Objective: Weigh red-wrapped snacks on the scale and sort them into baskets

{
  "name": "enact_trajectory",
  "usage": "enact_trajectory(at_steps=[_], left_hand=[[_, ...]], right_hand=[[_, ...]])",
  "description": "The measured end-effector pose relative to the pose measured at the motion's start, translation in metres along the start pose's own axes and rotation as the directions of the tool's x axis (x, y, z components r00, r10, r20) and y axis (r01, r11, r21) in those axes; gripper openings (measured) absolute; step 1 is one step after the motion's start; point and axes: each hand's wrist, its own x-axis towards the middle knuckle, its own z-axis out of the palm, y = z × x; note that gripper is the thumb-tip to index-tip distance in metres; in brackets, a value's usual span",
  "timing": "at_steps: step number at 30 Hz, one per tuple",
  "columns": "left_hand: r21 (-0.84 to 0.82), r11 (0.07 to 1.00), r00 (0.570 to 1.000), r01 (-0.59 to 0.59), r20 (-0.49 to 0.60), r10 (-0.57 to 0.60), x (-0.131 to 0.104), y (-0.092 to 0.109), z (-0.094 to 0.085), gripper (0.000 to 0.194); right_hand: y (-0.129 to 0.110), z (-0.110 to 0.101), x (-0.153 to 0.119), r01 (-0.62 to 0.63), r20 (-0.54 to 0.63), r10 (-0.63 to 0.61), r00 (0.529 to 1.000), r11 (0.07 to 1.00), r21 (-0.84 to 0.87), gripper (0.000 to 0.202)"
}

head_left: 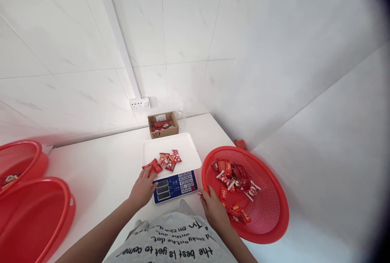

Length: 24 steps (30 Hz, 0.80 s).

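Red candy packets [166, 159] lay on the scale tray [189, 149] at the counter's back corner; my left hand [143, 190] pinched one at the tray's front-left edge, my right hand [215, 210] curled over packets at the red basket's [274, 214] near rim.

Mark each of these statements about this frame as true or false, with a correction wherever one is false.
1. The left hand touches red candy packets at the edge of the scale's white tray. True.
2. The right hand is at the near rim of the red mesh basket. True.
3. The cardboard box sits in front of the scale's keypad. False: it stands behind the scale, by the wall.
4. The mesh basket is empty. False: it holds red packets.
5. The scale's tray is blue. False: the tray is white; the keypad panel is blue.
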Motion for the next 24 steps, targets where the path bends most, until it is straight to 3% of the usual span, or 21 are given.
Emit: enact_trajectory(at_steps=[7, 11, 14, 18, 24], left_hand=[[0.019, 0.999, 0.989, -0.039, 0.144, 0.036, 0.019, 0.029, 0.000, 0.041], [0.030, 0.997, 0.987, -0.077, 0.142, 0.072, 0.036, 0.039, -0.007, 0.044], [0.081, 0.984, 0.986, -0.157, 0.076, 0.151, 0.045, 0.044, -0.008, 0.046], [0.145, 0.952, 0.962, -0.268, -0.013, 0.273, 0.068, 0.047, -0.002, 0.057], [0.162, 0.948, 0.960, -0.274, 0.100, 0.261, 0.105, 0.038, 0.014, 0.064]], right_hand=[[-0.003, -0.002, 0.002, 0.003, 0.004, -0.003, 1.000, 1.000, 0.002, 0.040], [-0.003, 0.000, 0.003, -0.006, -0.011, 0.006, 1.000, 1.000, -0.003, 0.041], [-0.004, -0.001, 0.002, -0.004, -0.011, 0.004, 1.000, 1.000, -0.001, 0.041], [-0.004, -0.001, 0.002, -0.012, -0.011, 0.012, 1.000, 1.000, -0.010, 0.040], [-0.002, 0.001, 0.002, -0.007, -0.017, 0.006, 1.000, 1.000, -0.009, 0.040]])
